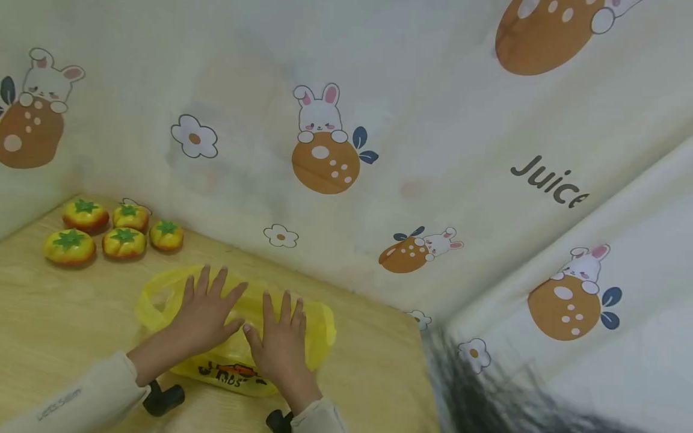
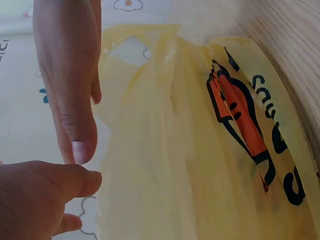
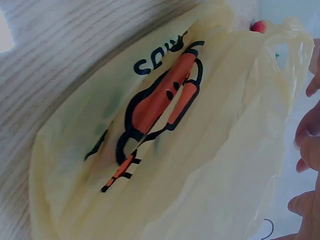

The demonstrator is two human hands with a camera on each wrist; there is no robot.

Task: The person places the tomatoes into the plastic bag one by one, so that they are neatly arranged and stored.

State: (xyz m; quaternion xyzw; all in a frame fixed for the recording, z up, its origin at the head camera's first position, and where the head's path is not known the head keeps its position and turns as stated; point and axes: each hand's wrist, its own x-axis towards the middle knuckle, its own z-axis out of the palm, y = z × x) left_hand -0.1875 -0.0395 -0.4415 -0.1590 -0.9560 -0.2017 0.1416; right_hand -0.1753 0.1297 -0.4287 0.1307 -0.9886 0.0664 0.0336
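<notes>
Yellow plastic bag [image 1: 238, 346], thin, see-through in places. Lying on the wood table [image 1: 373, 361], long axis left to right, roughly parallel to the far edge. Spread out but not smooth: creases throughout, worst across the print. Handle loop [image 1: 145, 308] at the left end, opening visible through it. Print sits along the near side: black lettering plus an orange-red cartoon figure with heavy black outline and two black dots, split by folds. Left hand [image 1: 203, 316] over left-middle part, fingers spread; right hand [image 1: 281, 349] over right part, fingers extended. Can't tell if either touches plastic.
</notes>
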